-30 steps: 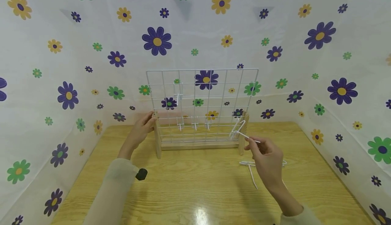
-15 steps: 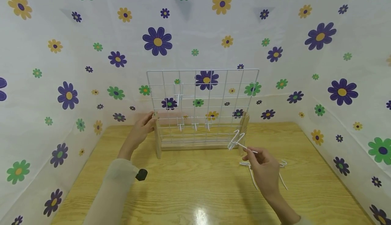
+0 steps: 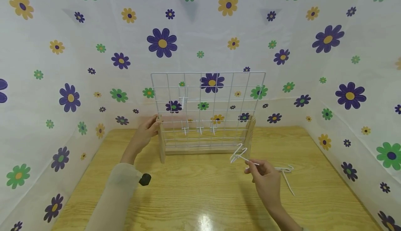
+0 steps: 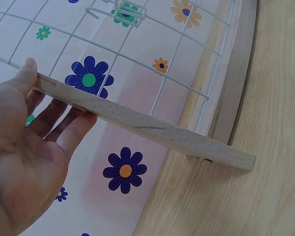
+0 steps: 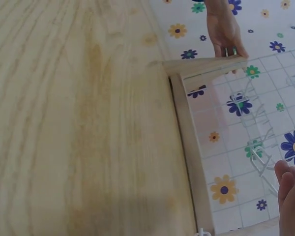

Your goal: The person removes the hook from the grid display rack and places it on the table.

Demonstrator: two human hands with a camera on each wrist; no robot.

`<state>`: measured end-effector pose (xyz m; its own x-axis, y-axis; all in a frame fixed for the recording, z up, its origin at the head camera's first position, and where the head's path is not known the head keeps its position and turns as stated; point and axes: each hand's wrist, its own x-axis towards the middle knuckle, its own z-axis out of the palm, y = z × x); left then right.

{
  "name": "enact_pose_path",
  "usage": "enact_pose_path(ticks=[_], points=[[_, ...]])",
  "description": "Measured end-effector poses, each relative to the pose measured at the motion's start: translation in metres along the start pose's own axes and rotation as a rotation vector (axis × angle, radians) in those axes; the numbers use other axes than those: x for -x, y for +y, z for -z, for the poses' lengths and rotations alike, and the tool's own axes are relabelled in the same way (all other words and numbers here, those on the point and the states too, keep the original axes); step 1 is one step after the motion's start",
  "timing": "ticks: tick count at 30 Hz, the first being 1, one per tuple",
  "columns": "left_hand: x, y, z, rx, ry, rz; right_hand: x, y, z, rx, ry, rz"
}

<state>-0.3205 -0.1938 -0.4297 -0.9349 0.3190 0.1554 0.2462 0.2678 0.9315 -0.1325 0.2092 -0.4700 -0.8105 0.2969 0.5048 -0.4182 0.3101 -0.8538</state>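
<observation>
A white wire grid rack [image 3: 206, 72] stands upright in a wooden base. My left hand [image 3: 142, 133] grips the top of its left wooden post [image 4: 152, 125], thumb on one side and fingers on the other. My right hand [image 3: 266, 185] pinches the straight prong of a white wire hook [image 3: 239, 153] between thumb and fingertips. The hook's two bent ends point up, in front of the rack's lower right corner. One hook [image 3: 183, 100] hangs at the grid's upper left; three more [image 3: 199, 129] hang in a lower row.
More white wire hooks [image 3: 286, 175] lie on the wooden table [image 3: 188, 196] at the right, partly hidden behind my right hand. A flower-printed white sheet [image 3: 194, 25] encloses the back and both sides. A small black piece [image 3: 145, 179] shows at my left cuff.
My right hand has drawn the hook down and slightly left, away from the grid's lower right area toward me. My left hand keeps its grip on the post.
</observation>
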Motion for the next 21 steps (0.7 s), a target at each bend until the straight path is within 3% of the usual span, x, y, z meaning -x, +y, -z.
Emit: enact_pose_path(ticks=[21], points=[[-0.002,-0.002,-0.001,0.002,0.004,0.009,0.022,0.013,-0.008,-0.017,-0.037,-0.251]])
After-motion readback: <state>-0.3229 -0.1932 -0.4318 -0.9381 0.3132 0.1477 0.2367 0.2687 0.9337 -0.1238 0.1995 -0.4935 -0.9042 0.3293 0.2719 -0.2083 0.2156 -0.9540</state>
